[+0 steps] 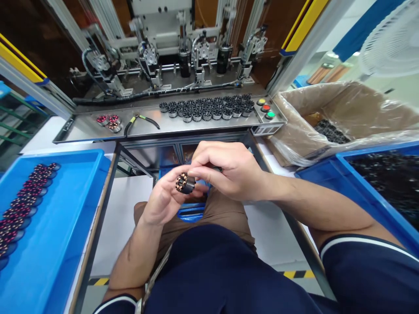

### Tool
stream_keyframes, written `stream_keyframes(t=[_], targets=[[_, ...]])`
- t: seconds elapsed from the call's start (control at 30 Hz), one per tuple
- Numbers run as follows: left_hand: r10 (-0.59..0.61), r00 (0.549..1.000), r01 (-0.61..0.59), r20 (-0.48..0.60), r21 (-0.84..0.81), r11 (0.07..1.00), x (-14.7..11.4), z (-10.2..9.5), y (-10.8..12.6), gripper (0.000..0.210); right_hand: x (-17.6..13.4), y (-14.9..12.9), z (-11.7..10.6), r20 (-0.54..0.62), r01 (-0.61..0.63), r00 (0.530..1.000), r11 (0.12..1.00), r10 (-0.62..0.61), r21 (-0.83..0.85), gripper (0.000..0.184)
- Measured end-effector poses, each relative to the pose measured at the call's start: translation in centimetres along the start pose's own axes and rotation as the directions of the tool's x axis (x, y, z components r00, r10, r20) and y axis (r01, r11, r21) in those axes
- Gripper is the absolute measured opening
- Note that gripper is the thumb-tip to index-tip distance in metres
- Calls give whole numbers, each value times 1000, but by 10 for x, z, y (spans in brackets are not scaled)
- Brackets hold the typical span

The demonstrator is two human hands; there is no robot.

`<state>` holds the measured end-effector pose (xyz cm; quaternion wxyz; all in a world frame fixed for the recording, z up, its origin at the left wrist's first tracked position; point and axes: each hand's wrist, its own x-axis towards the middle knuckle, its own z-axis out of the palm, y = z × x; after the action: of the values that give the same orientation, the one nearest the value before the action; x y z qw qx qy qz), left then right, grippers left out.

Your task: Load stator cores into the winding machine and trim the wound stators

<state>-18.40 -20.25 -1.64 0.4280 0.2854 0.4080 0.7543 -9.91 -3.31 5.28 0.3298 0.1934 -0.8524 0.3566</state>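
My left hand (167, 192) is closed around a motor stator (186, 183), a small metal ring with copper windings facing left and up. Over it my right hand (229, 170) is closed, thumb and fingertips pinched at the stator's upper edge. A bit of something dark shows under the right fingers, too hidden to name. Both hands are above my lap, in front of the machine's metal ledge. On that ledge lie a few wound stators (114, 125) with red and copper tops. Beside them rest cutting pliers (141, 120) with black and yellow-green handles.
Several rows of black-topped stators (207, 114) stand on the ledge, left of the push buttons (266, 108). A blue tray (68, 244) on the left carries wound stators. On the right are a plastic-lined carton (360, 104) and a blue bin (347, 174) of black parts.
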Motion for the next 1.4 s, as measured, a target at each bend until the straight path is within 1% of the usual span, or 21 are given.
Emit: stream_keyframes(t=[0.07,0.17,0.23,0.3,0.37,0.43,0.5,0.57,0.6,0.67,0.7,0.77,0.83,0.9,0.97,1.07,1.17,1.23,1.3,1.37,1.4], targets=[[-11,1000,10,25,30,999,-1,0,0,65,0,1,-1,9,-5,1000,1000,5,-4,18],[93,993,-86,-68,106,991,-3,2,0,47,-2,0,-2,-1,-28,1000,1000,28,-8,18],[153,981,-134,-121,153,979,-3,4,-1,45,-4,-3,-1,-31,-37,999,999,37,6,17],[189,972,-164,-143,167,972,-3,4,-2,44,-9,-6,2,-80,-54,995,998,57,38,16],[198,971,-177,-137,152,972,-3,3,-2,41,-14,-10,6,-132,-118,983,988,130,99,16],[185,974,-167,-134,132,977,-3,1,-2,42,-20,-14,9,-139,-233,954,948,266,218,19],[167,975,-150,-145,122,981,-4,0,-2,45,-24,-16,13,-75,-382,894,838,442,391,24],[155,977,-138,-144,122,983,-6,-1,-1,47,-28,-17,17,43,-512,804,653,593,558,31],[155,978,-138,-136,127,982,-7,-2,-1,47,-29,-16,18,106,-556,758,553,644,621,34],[163,980,-145,-111,155,977,-8,-3,-1,46,-31,-14,22,217,-606,686,380,694,699,38],[175,980,-155,-95,183,971,-8,-4,-2,45,-32,-13,24,259,-619,661,317,704,719,39],[228,972,-206,-59,262,943,-7,-7,-3,45,-34,-11,28,317,-637,629,237,710,734,39],[292,956,-266,-25,342,901,-5,-8,-4,47,-37,-9,31,348,-637,612,182,710,749,39],[328,945,-301,-7,380,875,-4,-9,-6,49,-41,-7,34,390,-625,607,112,693,773,39],[326,946,-302,1,377,876,-2,-9,-7,51,-44,-3,37,460,-608,616,13,639,794,38],[322,946,-311,34,373,874,-2,-10,-8,54,-48,1,43,563,-575,666,-145,489,805,44],[310,946,-322,97,404,856,-3,-10,-7,52,-52,2,49,588,-528,707,-260,393,809,49],[293,946,-324,140,427,844,-4,-8,-5,51,-55,0,54,575,-497,722,-289,385,818,47],[318,936,-353,153,414,839,-6,-5,-3,46,-58,-2,58,542,-460,738,-288,402,840,45],[391,914,-404,111,357,842,-7,-1,-1,29,-60,-3,60,497,-427,754,-254,429,868,45],[428,902,-425,65,323,846,-7,0,-1,19,-61,-3,60,471,-414,760,-225,448,882,45]])
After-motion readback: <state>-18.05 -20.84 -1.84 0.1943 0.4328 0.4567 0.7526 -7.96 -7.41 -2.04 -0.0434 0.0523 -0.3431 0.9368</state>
